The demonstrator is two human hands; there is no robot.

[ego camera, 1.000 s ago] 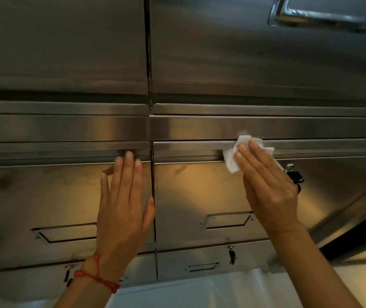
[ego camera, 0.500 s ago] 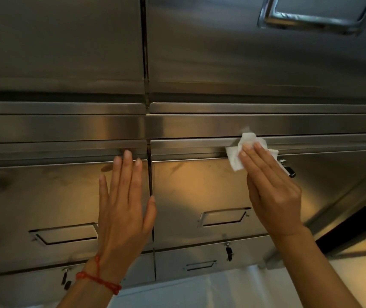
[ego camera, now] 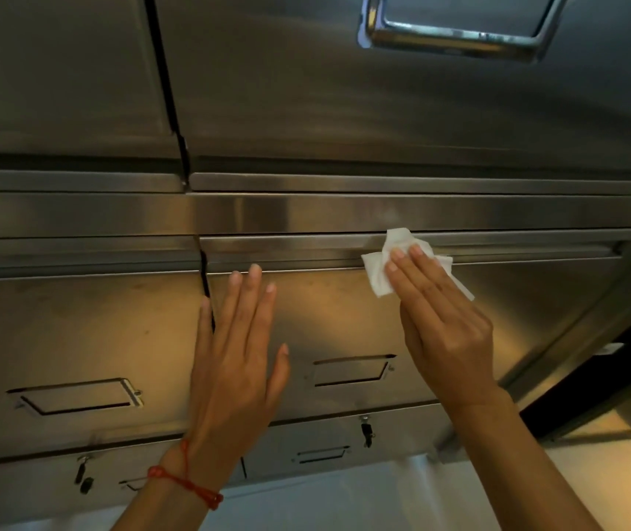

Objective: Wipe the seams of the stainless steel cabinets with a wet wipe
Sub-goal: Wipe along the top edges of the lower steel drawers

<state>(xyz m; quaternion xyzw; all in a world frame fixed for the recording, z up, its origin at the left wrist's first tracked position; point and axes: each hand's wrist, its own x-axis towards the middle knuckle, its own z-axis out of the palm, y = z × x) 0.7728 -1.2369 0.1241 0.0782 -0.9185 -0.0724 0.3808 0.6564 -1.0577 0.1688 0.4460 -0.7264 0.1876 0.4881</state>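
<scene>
Your right hand [ego camera: 445, 323] presses the wipe [ego camera: 382, 268] flat-fingered on the horizontal seam [ego camera: 517, 249], which runs on rightward; your left hand [ego camera: 235, 362], open, braces the door [ego camera: 329, 320]

Wet wipe [ego camera: 381, 268] on drawer seam [ego camera: 517, 233], right of left hand [ego camera: 235, 362]

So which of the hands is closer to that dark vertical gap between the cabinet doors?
Left. The left hand lies flat right beside the vertical gap, its edge crossing it. The right hand presses the wet wipe farther right.
</scene>
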